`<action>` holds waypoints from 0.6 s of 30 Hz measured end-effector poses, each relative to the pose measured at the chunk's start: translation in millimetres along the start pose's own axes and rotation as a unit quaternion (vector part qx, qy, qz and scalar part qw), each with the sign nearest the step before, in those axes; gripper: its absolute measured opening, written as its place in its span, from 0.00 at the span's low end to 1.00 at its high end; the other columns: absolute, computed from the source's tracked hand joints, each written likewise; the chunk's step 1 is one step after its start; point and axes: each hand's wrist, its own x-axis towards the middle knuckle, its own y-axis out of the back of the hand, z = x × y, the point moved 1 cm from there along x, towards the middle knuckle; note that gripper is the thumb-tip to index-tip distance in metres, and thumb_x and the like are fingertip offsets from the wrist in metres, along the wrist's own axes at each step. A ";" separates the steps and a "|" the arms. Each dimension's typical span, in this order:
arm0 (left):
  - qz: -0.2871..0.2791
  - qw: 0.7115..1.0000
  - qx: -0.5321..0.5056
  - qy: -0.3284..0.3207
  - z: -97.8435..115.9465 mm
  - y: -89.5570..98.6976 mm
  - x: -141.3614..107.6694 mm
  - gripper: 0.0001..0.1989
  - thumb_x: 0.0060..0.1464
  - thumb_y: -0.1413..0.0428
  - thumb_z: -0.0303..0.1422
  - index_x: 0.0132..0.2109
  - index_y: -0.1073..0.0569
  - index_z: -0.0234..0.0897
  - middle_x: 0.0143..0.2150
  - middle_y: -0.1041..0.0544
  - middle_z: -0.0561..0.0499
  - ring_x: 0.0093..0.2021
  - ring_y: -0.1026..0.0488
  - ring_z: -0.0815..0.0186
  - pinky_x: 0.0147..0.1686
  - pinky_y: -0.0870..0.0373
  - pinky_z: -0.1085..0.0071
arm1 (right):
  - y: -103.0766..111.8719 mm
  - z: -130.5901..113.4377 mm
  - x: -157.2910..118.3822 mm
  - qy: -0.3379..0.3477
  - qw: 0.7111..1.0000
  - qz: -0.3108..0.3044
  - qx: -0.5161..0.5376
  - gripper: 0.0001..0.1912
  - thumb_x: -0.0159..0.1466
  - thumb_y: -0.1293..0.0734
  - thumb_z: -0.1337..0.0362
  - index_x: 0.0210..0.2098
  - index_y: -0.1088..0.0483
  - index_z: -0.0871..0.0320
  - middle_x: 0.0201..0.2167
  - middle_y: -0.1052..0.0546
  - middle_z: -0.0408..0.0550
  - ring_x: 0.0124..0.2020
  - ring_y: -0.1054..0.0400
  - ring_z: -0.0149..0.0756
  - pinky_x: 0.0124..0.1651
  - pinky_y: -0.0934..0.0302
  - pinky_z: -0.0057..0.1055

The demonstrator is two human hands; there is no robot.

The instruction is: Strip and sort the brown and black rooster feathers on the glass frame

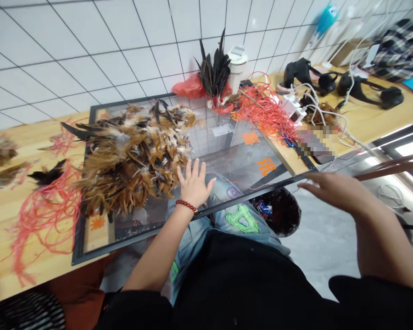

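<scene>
My left hand (pixel 193 185) lies flat with its fingers spread, at the right edge of a big heap of brown feathers (pixel 137 156). Beneath it is a glass panel (pixel 223 160) in a black frame, through which jeans show. No object is in that hand. Off the panel's right front corner is my right hand (pixel 330 188), its fingers stretched out and apart from the thumb, holding nothing that I can see. Whether it touches the frame I cannot tell. Long black feathers (pixel 213 68) stand in a bunch at the back, by a red plastic bag (pixel 189 87).
Pink-red raffia strands (pixel 261 110) lie tangled at the panel's back right, others (pixel 44 211) at left. A white lidded cup (pixel 237 64) stands by the wall. White cables and a power strip (pixel 292 107) are near black headsets (pixel 306 75). Below hangs a dark bin (pixel 282 215).
</scene>
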 end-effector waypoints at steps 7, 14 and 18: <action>-0.015 1.000 0.009 0.007 0.5 1.0 -1.7 0.35 0.63 0.58 0.52 0.69 0.39 0.37 0.73 0.44 0.41 0.74 0.52 0.45 0.69 0.64 0.36 | 25.5 6.6 22.7 0.063 0.980 -0.188 0.007 0.28 0.59 0.31 0.46 0.50 0.23 0.59 0.47 0.19 0.59 0.47 0.24 0.58 0.49 0.28 0.51; -0.019 1.000 0.018 0.013 0.8 2.3 -1.5 0.35 0.63 0.59 0.52 0.70 0.39 0.37 0.74 0.45 0.42 0.74 0.53 0.46 0.70 0.64 0.37 | 39.3 -14.3 29.5 0.034 0.990 0.129 0.038 0.39 0.64 0.44 0.38 0.70 0.48 0.43 0.70 0.39 0.43 0.72 0.52 0.60 0.68 0.47 0.57; -0.028 0.999 0.017 0.011 2.3 4.1 -1.2 0.35 0.63 0.60 0.52 0.70 0.40 0.36 0.74 0.46 0.42 0.74 0.53 0.46 0.70 0.64 0.37 | 21.8 -19.2 15.5 0.145 0.929 -0.320 0.113 0.39 0.57 0.34 0.40 0.63 0.32 0.52 0.67 0.34 0.52 0.65 0.38 0.61 0.66 0.40 0.55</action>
